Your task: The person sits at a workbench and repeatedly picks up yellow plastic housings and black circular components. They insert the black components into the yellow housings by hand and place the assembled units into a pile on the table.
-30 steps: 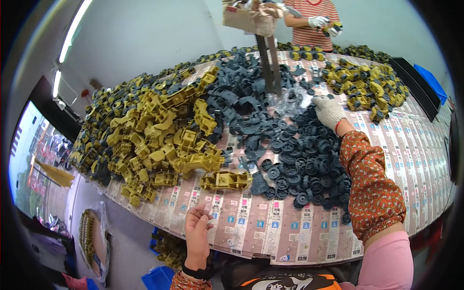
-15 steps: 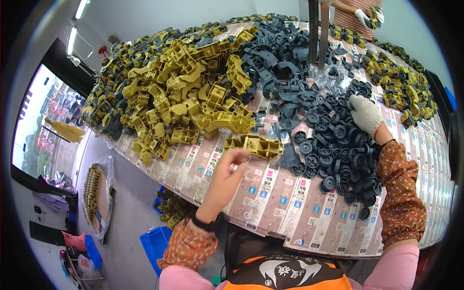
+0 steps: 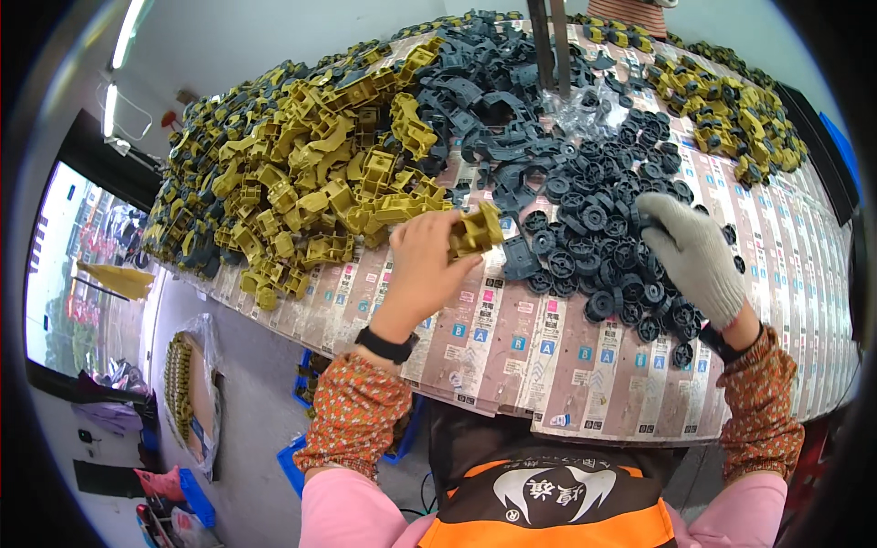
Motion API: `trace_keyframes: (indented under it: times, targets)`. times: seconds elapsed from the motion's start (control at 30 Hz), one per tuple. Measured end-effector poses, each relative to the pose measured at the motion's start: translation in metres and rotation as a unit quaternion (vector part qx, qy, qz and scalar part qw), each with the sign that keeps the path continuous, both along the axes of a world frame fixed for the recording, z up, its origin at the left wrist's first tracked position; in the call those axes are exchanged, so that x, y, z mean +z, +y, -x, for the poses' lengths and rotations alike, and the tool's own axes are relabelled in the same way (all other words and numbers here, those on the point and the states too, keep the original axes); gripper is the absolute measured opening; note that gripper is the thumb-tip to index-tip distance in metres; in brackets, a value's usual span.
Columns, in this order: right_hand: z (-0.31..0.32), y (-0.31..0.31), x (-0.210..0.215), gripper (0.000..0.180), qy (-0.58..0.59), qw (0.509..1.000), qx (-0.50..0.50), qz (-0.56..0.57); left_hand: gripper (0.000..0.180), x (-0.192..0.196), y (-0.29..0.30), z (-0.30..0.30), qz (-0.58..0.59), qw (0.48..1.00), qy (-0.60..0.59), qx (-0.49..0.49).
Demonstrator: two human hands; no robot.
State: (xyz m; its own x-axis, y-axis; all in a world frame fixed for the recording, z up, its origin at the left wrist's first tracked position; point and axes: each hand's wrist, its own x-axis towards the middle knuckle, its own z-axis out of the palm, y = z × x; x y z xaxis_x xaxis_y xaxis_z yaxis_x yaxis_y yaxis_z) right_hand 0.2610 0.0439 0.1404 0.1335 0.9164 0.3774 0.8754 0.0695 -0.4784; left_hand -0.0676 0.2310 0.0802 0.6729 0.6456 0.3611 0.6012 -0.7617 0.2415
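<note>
In my bare left hand (image 3: 427,267) is a yellow plastic toy-car chassis (image 3: 475,228), gripped at its left end and raised just above the table. The heap of yellow chassis parts (image 3: 320,183) lies to the left of that hand. My right hand (image 3: 696,260), in a pale knitted glove, is over the right side of a pile of black toy wheels (image 3: 585,219). Its fingers curl toward the thumb, and whatever lies between their tips cannot be made out among the wheels. One flat dark plastic part (image 3: 521,258) rests beside the held chassis.
Dark plastic parts (image 3: 498,114) are heaped at the back middle, near a clear plastic bag (image 3: 585,110) and upright metal posts (image 3: 551,55). Yellow-and-black assembled pieces (image 3: 740,119) lie at the back right. Printed sheeting covers the table (image 3: 493,365). A blue crate (image 3: 292,464) stands below its front edge.
My left hand has closed on the yellow chassis and lifted it off the table. My right hand has come nearer to me along the wheel pile. The whole view has shifted.
</note>
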Motion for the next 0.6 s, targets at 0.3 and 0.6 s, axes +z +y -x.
trace_keyframes:
  times: [0.3,0.6]
  targets:
    - [0.070,-0.053,-0.022,0.025,0.434,0.899,0.011,0.062,0.077,0.014,-0.084,-0.014,0.752,0.446,-0.444,-0.198]
    - [0.117,-0.084,-0.038,0.025,0.278,0.960,0.030,0.005,0.051,-0.016,-0.140,-0.028,0.748,0.454,-0.481,-0.054]
